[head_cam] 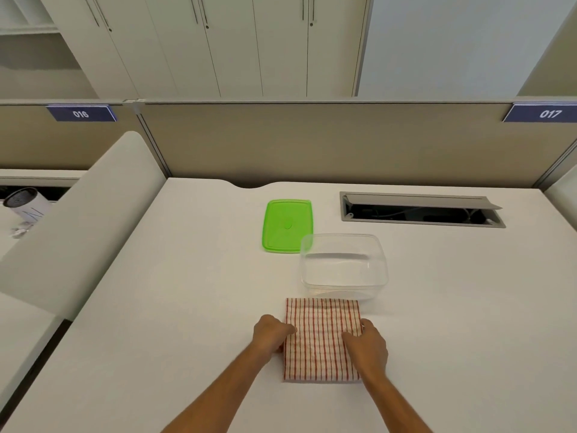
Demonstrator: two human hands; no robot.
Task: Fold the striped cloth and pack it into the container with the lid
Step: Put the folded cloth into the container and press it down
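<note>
The red-and-white striped cloth (318, 335) lies folded into a rectangle on the white desk (187, 292), close to me. My left hand (271, 332) grips its left edge with curled fingers. My right hand (365, 343) rests on the right edge, fingers pinching the fabric. Just beyond the cloth stands the clear plastic container (343, 265), upright and with nothing inside. The green lid (288, 225) lies flat on the desk behind the container, to its left, its near right corner beside the container's rim.
An open cable slot (421, 210) with a raised flap is set in the desk at the back right. A beige partition (312, 145) closes the far side. A padded white divider (78, 232) runs along the left edge.
</note>
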